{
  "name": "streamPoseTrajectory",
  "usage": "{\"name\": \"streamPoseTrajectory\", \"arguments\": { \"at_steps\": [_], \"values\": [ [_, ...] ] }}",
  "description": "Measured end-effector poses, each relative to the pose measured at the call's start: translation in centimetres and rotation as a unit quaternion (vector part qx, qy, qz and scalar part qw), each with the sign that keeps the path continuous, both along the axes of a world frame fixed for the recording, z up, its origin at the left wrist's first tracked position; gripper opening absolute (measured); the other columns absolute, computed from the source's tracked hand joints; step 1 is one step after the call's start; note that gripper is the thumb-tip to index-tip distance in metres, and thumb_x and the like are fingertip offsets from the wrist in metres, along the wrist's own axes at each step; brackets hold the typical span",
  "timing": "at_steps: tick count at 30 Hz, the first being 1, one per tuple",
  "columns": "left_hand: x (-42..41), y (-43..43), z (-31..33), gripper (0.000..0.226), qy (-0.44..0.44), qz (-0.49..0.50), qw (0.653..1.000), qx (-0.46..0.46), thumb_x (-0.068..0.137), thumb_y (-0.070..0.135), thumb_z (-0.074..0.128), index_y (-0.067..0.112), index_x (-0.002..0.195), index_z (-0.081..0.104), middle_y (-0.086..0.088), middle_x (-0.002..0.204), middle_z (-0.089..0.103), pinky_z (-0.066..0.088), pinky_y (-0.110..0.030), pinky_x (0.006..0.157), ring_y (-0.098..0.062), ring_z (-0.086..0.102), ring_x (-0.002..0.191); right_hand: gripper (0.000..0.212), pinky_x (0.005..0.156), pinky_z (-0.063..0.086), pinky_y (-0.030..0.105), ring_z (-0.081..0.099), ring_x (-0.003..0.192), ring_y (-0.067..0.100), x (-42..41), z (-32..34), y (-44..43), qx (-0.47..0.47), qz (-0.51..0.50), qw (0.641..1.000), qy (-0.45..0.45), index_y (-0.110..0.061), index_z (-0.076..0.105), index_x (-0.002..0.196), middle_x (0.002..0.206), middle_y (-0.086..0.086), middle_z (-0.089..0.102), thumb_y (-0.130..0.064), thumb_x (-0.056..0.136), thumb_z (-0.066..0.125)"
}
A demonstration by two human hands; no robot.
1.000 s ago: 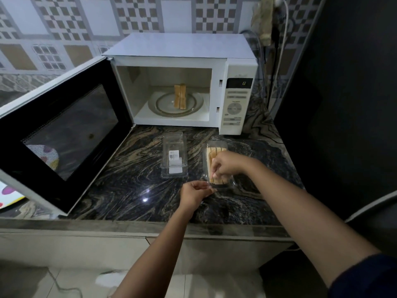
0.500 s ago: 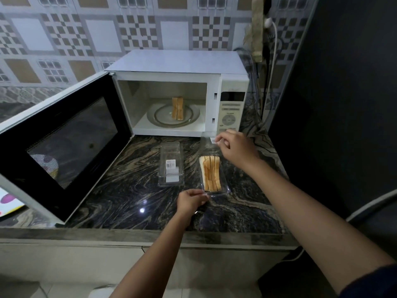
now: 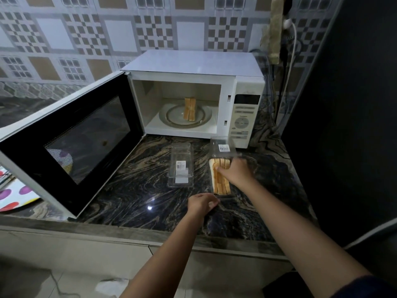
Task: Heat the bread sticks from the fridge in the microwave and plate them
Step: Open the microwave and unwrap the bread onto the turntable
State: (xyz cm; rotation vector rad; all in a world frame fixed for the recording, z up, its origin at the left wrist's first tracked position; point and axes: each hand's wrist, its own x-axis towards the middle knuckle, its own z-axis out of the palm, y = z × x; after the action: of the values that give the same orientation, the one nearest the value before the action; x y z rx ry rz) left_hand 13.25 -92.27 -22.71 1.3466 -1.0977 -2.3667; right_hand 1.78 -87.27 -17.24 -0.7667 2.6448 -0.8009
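Pinching the tray by its near lip, the left hand pins it to the counter while the right hand grasps the sticks inside; lift them straight up, level, lest they snap, toward the plate in the microwave.

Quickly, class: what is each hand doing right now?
Left hand: pinches the near edge of the clear container.
Right hand: grips the bread sticks in that container.
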Motion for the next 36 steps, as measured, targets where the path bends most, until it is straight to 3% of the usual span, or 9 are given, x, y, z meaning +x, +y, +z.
{"name": "streamPoseTrajectory", "arguments": {
  "at_steps": [5,10,13,18,23,27,31,36],
  "values": [
    [-0.1,-0.1,-0.5,0.014,0.03,0.027,0.999,0.02,0.084,-0.012,0.056,-0.01,0.098,0.06,-0.024,0.079,0.062,0.057,-0.02,0.052,-0.024,0.064,0.065,0.045,0.075,0.038,0.02,0.059,0.108,0.025,1.0,-2.4,-1.3,-0.051,-0.025,0.993,-0.108,-0.009,0.06,0.118,0.119,0.01,0.062,-0.038,0.084,0.067],
    [-0.1,-0.1,-1.1,0.01,0.053,0.033,0.998,0.02,0.083,-0.015,0.055,-0.009,0.091,0.059,-0.023,0.078,0.062,0.057,-0.019,0.054,-0.017,0.068,0.051,0.048,0.086,0.04,0.025,0.055,0.115,0.027,1.6,-3.6,-2.8,-0.096,-0.096,0.976,-0.172,-0.006,0.056,0.121,0.126,0.012,0.057,-0.033,0.084,0.068],
    [-0.1,-0.2,-1.3,0.014,0.055,0.021,0.998,0.012,0.081,-0.018,0.053,-0.008,0.089,0.059,-0.021,0.077,0.063,0.056,-0.017,0.056,-0.015,0.068,0.052,0.052,0.094,0.042,0.028,0.054,0.118,0.027,1.7,-4.2,-3.5,-0.109,-0.123,0.97,-0.181,-0.009,0.054,0.127,0.13,0.009,0.055,-0.03,0.082,0.07],
    [-0.3,-0.1,-1.3,0.021,0.051,0.02,0.998,0.013,0.079,-0.02,0.054,-0.013,0.098,0.06,-0.021,0.077,0.063,0.055,-0.017,0.055,-0.014,0.068,0.051,0.041,0.079,0.046,0.026,0.062,0.102,0.026,1.7,-4.5,-3.6,-0.111,-0.156,0.971,-0.145,-0.01,0.062,0.116,0.115,0.009,0.064,-0.026,0.079,0.071],
    [-0.5,0.0,-1.2,0.016,0.042,0.05,0.997,0.031,0.077,-0.022,0.055,-0.008,0.081,0.061,-0.022,0.077,0.064,0.056,-0.019,0.052,-0.016,0.068,0.05,0.027,0.067,0.039,0.021,0.063,0.089,0.023,1.0,-3.3,-2.9,-0.072,-0.131,0.982,-0.116,-0.009,0.067,0.102,0.102,0.009,0.067,-0.026,0.08,0.068],
    [-0.5,0.0,-1.1,0.016,0.034,0.059,0.996,0.048,0.077,-0.02,0.058,-0.004,0.081,0.061,-0.021,0.079,0.065,0.058,-0.023,0.059,-0.022,0.068,0.062,0.015,0.066,0.04,0.021,0.061,0.083,0.02,-0.1,-2.4,-2.5,-0.069,-0.109,0.983,-0.128,-0.012,0.066,0.087,0.091,0.006,0.06,-0.023,0.078,0.07],
    [-0.6,-0.3,-1.1,0.016,0.027,0.057,0.997,0.049,0.077,-0.017,0.06,-0.004,0.087,0.062,-0.021,0.084,0.064,0.056,-0.026,0.064,-0.025,0.065,0.07,0.049,0.074,0.043,0.021,0.061,0.106,0.024,-0.9,-1.3,-1.6,-0.071,-0.09,0.98,-0.162,-0.011,0.06,0.119,0.12,0.009,0.061,-0.018,0.074,0.076],
    [-0.8,-0.5,-0.5,0.019,-0.017,0.022,1.0,-0.005,0.08,-0.007,0.062,-0.004,0.099,0.064,-0.016,0.081,0.063,0.052,-0.027,0.062,-0.023,0.061,0.069,0.077,0.084,0.045,0.028,0.053,0.117,0.028,-2.0,-0.1,1.1,-0.026,-0.066,0.982,-0.172,-0.004,0.045,0.132,0.134,0.013,0.049,-0.028,0.067,0.079]
  ]
}}
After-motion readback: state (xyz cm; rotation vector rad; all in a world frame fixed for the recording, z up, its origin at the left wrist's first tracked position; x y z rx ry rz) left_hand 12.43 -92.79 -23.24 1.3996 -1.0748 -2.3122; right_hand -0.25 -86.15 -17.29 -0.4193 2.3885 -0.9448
